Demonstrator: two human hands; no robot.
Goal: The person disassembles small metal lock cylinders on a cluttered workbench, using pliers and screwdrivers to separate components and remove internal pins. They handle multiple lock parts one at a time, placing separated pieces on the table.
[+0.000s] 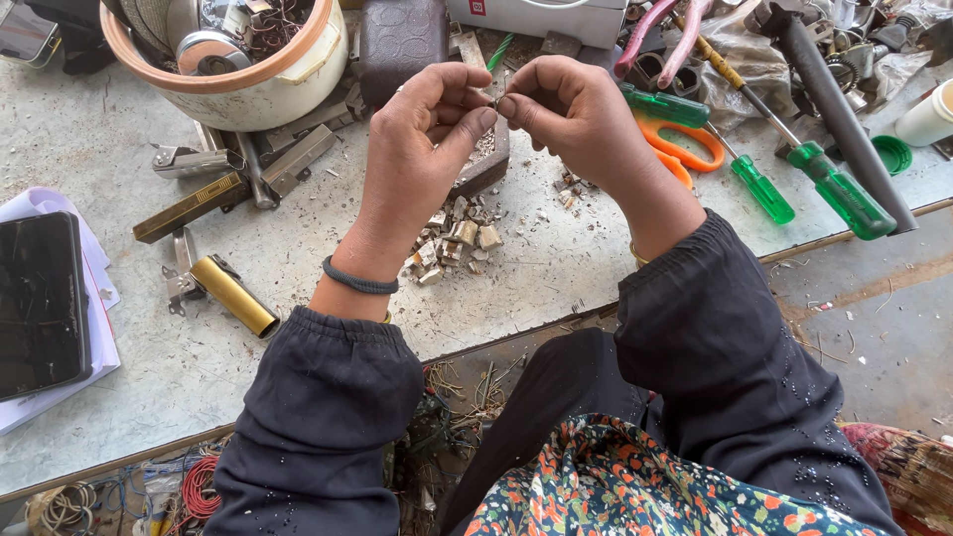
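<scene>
My left hand and my right hand meet above a low grey worktable, fingertips pinched together on a tiny dark metal piece. Most of that piece is hidden by my fingers. Under my hands lies a heap of small pale metal bits and a small dark tray with more bits in it. A dark band circles my left wrist. Both arms wear dark sleeves.
A cream bowl of scrap stands at the back left. Brass and steel lock parts lie left, with a black phone on papers. Green-handled screwdrivers, orange scissors, pliers and a dark pipe lie right.
</scene>
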